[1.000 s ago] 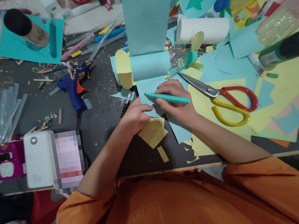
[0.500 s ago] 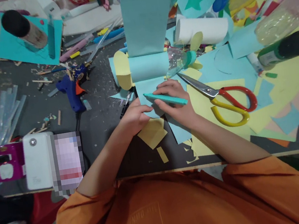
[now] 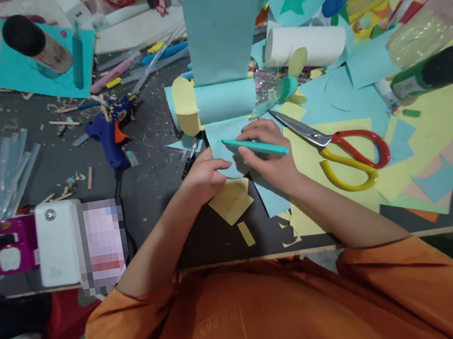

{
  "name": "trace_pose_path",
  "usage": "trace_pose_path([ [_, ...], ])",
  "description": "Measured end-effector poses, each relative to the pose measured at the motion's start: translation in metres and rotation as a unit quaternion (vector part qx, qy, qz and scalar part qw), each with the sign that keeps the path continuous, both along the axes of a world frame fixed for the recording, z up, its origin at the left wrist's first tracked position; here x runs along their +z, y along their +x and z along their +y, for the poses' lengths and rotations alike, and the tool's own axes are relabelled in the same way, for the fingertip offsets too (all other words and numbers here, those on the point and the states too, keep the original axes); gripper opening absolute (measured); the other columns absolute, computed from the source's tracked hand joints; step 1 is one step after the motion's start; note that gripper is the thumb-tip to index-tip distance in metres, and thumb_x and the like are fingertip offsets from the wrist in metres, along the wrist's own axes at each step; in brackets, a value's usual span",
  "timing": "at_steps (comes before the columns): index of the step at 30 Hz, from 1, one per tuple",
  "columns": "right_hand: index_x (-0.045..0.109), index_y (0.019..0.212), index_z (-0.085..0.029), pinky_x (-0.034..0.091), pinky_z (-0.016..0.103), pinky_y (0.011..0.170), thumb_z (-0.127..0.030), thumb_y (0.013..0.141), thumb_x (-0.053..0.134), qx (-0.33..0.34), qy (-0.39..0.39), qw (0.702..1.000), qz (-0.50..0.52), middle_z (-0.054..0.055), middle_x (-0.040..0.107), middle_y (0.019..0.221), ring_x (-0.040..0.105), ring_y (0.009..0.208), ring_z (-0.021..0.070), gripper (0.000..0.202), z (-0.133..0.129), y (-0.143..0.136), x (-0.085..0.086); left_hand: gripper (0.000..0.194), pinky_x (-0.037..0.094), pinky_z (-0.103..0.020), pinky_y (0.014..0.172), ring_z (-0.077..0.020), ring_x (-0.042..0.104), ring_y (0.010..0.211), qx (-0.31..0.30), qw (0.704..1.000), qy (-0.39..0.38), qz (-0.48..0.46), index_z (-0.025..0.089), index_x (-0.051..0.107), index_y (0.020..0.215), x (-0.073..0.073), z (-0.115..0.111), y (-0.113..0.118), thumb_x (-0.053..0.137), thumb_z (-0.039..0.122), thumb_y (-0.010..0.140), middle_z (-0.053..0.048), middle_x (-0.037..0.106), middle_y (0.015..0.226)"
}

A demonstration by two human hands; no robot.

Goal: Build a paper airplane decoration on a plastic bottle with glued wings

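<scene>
A teal marker is held in my right hand, its tip on the lower blue paper wing. My left hand grips the left edge of that wing, thumb on top, other fingers hidden beneath. Above lies a plastic bottle wrapped in blue paper, its green cap to the right. A long blue paper wing extends from its far side. Yellow paper ovals stand at its left end.
Red-and-yellow scissors lie right of my right hand on yellow paper. A blue glue gun, power bank and blurred phone are at left. A white roll, a dark-capped bottle and paper scraps fill the right side.
My right hand and the marker have shifted slightly to the right, and a short teal mark shows at the tip. My left hand keeps its place.
</scene>
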State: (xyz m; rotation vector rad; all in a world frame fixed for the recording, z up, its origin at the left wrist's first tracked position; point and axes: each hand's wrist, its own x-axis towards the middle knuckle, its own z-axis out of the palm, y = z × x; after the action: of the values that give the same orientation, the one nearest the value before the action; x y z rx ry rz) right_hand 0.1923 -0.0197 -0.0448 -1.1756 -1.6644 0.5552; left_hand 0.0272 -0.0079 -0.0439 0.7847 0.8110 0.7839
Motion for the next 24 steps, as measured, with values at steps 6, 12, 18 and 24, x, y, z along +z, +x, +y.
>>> trace_pose_path([
  [6, 0.066, 0.09, -0.03, 0.053, 0.051, 0.092, -0.039, 0.09, 0.061, -0.013, -0.013, 1.0, -0.019, 0.004, 0.068, 0.089, 0.066, 0.095, 0.0258, 0.011, 0.0, 0.003, 0.002, 0.054, 0.044, -0.049, 0.112, -0.0342, 0.057, 0.13, -0.005, 1.0, -0.027, -0.009, 0.02, 0.067, 0.119, 0.005, -0.001, 0.002, 0.069, 0.021, 0.065, -0.007, 0.071, 0.126],
  [12, 0.064, 0.087, -0.029, 0.055, 0.05, 0.087, -0.036, 0.091, 0.061, -0.036, 0.019, 0.999, -0.007, 0.003, 0.066, 0.085, 0.066, 0.089, 0.0242, 0.009, 0.0, 0.004, 0.001, 0.062, 0.042, -0.051, 0.113, -0.0367, 0.058, 0.13, -0.013, 0.999, -0.036, -0.01, 0.016, 0.062, 0.125, 0.009, 0.0, 0.003, 0.069, 0.022, 0.064, -0.01, 0.072, 0.123],
  [18, 0.063, 0.083, -0.028, 0.056, 0.047, 0.081, -0.032, 0.089, 0.062, -0.057, 0.018, 0.998, 0.005, 0.002, 0.066, 0.081, 0.066, 0.085, 0.0228, 0.008, 0.0, 0.005, 0.0, 0.062, 0.044, -0.05, 0.111, -0.0361, 0.059, 0.128, -0.006, 0.999, -0.05, -0.014, 0.017, 0.063, 0.124, 0.009, 0.0, 0.004, 0.069, 0.021, 0.062, -0.01, 0.073, 0.122],
  [24, 0.062, 0.08, -0.028, 0.055, 0.048, 0.082, -0.037, 0.09, 0.06, -0.083, 0.033, 0.996, 0.001, 0.002, 0.065, 0.079, 0.065, 0.082, 0.0228, 0.014, 0.0, 0.007, -0.001, 0.062, 0.044, -0.052, 0.111, -0.0369, 0.057, 0.132, -0.003, 0.999, -0.051, -0.014, 0.018, 0.064, 0.122, 0.006, -0.001, 0.003, 0.069, 0.02, 0.061, -0.01, 0.072, 0.123],
])
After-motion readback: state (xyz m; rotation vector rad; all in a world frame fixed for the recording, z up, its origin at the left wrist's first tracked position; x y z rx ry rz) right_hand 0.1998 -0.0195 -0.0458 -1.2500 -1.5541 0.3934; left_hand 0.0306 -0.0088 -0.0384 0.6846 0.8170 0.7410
